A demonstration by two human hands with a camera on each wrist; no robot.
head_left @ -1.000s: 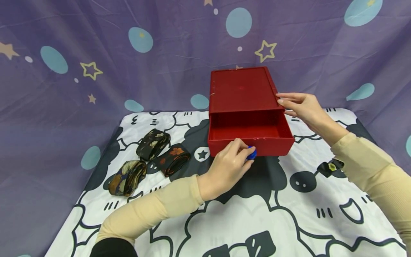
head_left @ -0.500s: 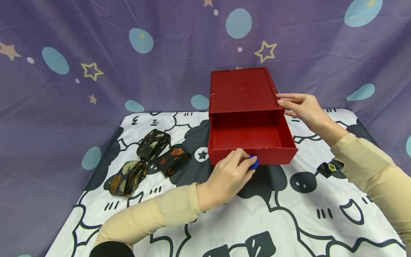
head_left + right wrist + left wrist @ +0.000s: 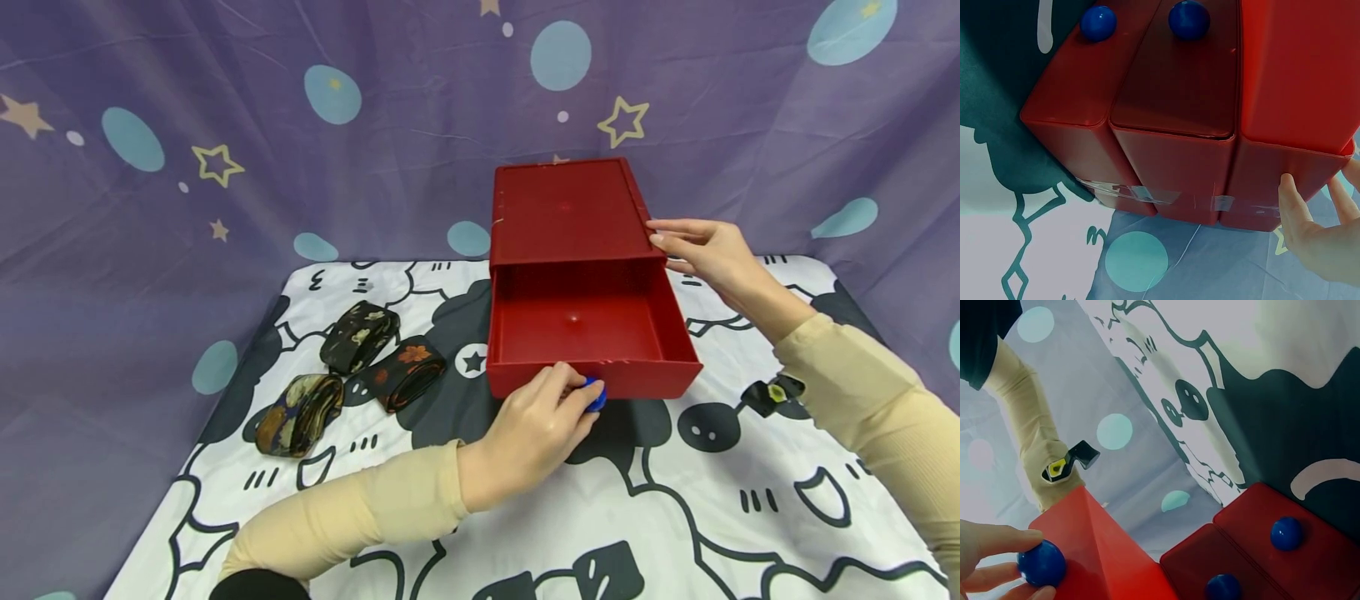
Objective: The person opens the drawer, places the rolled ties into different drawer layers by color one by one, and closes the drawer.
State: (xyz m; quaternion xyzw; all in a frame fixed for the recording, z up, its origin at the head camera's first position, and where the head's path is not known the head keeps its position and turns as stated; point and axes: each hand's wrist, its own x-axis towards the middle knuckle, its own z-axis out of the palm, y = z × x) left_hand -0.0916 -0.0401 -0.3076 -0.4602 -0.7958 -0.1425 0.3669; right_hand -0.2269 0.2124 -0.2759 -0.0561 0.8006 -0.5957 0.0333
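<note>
At the back of the cartoon-print tablecloth (image 3: pixel 562 525): red drawer unit (image 3: pixel 566 212), holding its spot | top drawer (image 3: pixel 656 382) further out than a second ago, more floor bared, reaching inside looks easier | right hand (image 3: pixel 712 257), fingers extended, touches the unit's right side | left hand (image 3: pixel 531 433) pinches the drawer's blue knob (image 3: pixel 598 396)

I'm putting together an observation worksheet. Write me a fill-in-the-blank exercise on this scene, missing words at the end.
1. The left hand grips a knob whose colour is ____.
2. Counting from the top of the red cabinet, the open drawer is the ____ of three.
3. In the head view, the right hand is at the cabinet's ____ side.
4. The number of patterned fabric bundles on the tablecloth is ____.

Missing words: blue; first; right; three.
</note>
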